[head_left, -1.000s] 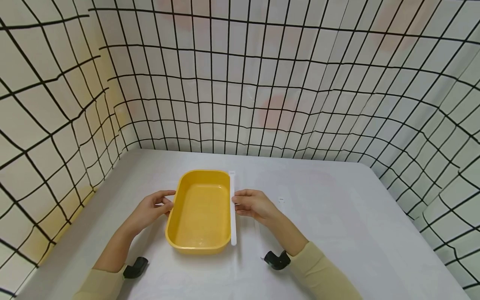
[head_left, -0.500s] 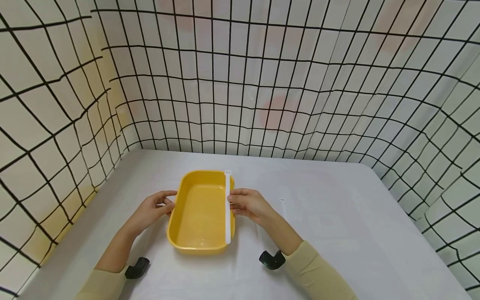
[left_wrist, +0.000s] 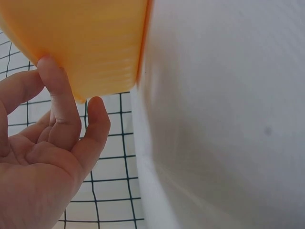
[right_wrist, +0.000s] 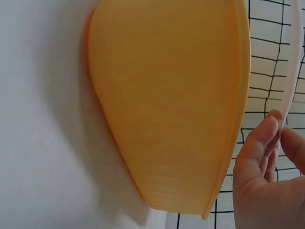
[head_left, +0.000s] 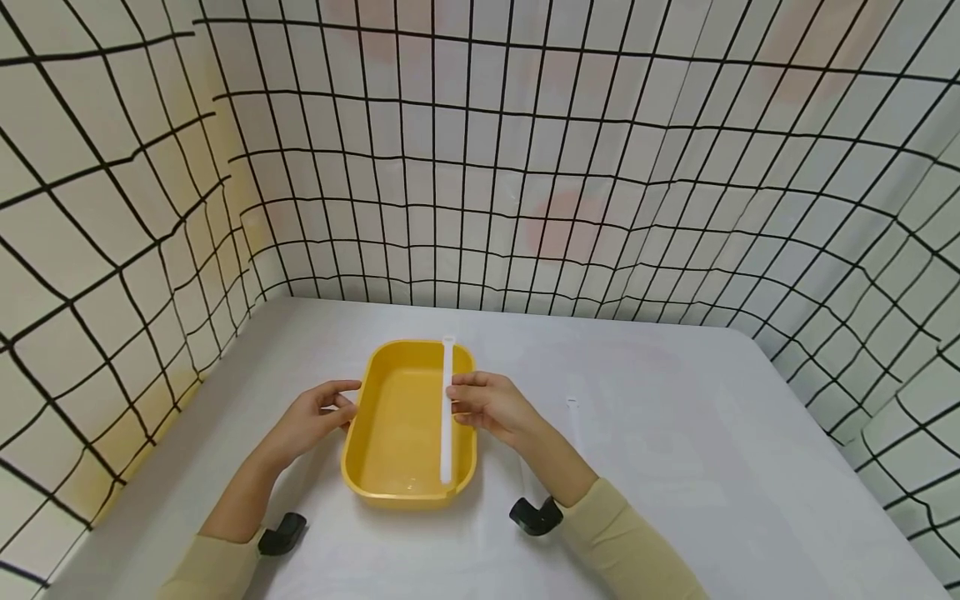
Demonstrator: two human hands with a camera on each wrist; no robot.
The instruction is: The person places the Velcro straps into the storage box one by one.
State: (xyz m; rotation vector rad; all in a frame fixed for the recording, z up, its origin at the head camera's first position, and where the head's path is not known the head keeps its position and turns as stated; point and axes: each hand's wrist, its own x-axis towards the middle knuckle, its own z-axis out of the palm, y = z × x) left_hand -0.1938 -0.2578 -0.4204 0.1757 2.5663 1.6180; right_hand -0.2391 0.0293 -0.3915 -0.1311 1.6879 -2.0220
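Note:
A yellow plastic tub [head_left: 397, 417] with rounded corners stands on the white table. My left hand [head_left: 311, 422] is at its left rim, with fingertips touching the outside of the tub wall [left_wrist: 95, 47]. My right hand [head_left: 491, 406] pinches a long white plastic strip [head_left: 447, 442] between thumb and fingers, near the strip's middle. The strip has a slotted far end and hangs over the right part of the tub, running lengthwise. In the right wrist view the strip [right_wrist: 291, 71] is apart from the tub rim and bows slightly.
Another white strip [head_left: 573, 408] lies on the table [head_left: 675, 433] right of the tub, partly hidden by my right forearm. A black grid net [head_left: 480, 167] before white sheeting encloses the table at the back and sides. Each wrist carries a black camera.
My right hand has moved left with the white strip, from beside the tub's right rim to above its inside. The left hand stays at the left rim.

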